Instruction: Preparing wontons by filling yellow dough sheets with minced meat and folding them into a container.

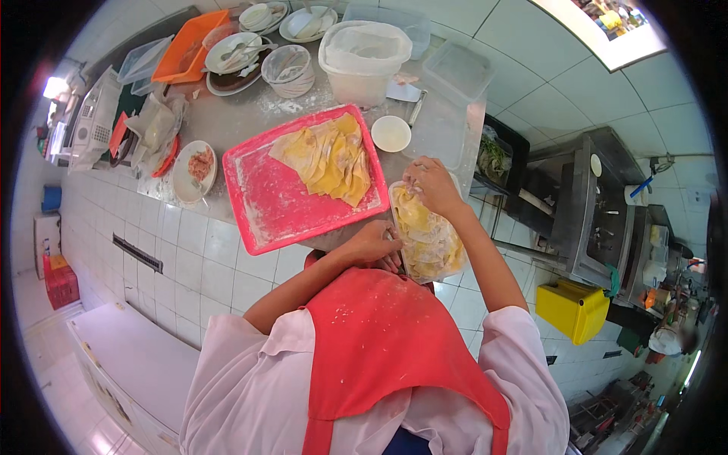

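Observation:
A clear plastic container (430, 243) full of flour-dusted yellow dumplings (424, 219) stands at the table's front edge, close to my apron. My right hand (430, 185) is over its far end, fingers bent down at the dumplings; whether they grip one is hidden. Beside the container's left wall is my left hand (378, 244), its fingers curled and partly hidden, so its hold cannot be made out. Left of both hands lies a floury pink tray (284, 210). A fanned stack of yellow dough wrappers (330, 159) fills its far right part.
A white bowl (391, 134) and a knife (418, 109) lie beyond the tray. To the left is a plate with minced meat (200, 165). White tubs (364, 62), dirty dishes (233, 54) and an orange bin (187, 48) line the back. A sink (606, 216) stands right.

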Motion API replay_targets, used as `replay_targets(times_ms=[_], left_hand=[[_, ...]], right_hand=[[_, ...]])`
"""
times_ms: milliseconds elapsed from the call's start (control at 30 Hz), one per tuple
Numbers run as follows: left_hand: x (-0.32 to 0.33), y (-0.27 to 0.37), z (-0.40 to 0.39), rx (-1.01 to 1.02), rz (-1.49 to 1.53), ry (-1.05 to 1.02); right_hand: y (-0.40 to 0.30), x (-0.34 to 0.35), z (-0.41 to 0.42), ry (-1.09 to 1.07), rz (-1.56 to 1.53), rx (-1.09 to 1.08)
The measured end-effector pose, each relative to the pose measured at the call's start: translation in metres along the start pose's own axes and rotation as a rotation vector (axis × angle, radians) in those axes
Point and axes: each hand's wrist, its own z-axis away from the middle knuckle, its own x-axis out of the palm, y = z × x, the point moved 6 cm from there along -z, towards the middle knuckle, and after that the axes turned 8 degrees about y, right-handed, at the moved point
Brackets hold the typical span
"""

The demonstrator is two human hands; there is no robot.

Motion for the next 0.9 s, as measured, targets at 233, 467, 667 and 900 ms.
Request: replay_targets(times_ms=[233, 467, 667, 900], left_hand=[[-0.054, -0.004, 0.002, 0.142, 0.074, 0.236], [-0.192, 0.003, 0.003, 0.566, -0.031, 0.989], [-0.255, 0.066, -0.024, 0.671, -0.423, 1.332], [-0.282, 0.073, -0.066, 0.484, -0.888, 1.305]], right_hand=[[0.002, 0.005, 0.02, 0.104, 0.168, -0.107], [-0.018, -0.015, -0.019, 0.224, 0.199, 0.048], [-0.002, 0.024, -0.075, 0.205, 0.485, 0.133], [0.004, 0.003, -0.075, 0.237, 0.483, 0.248]])
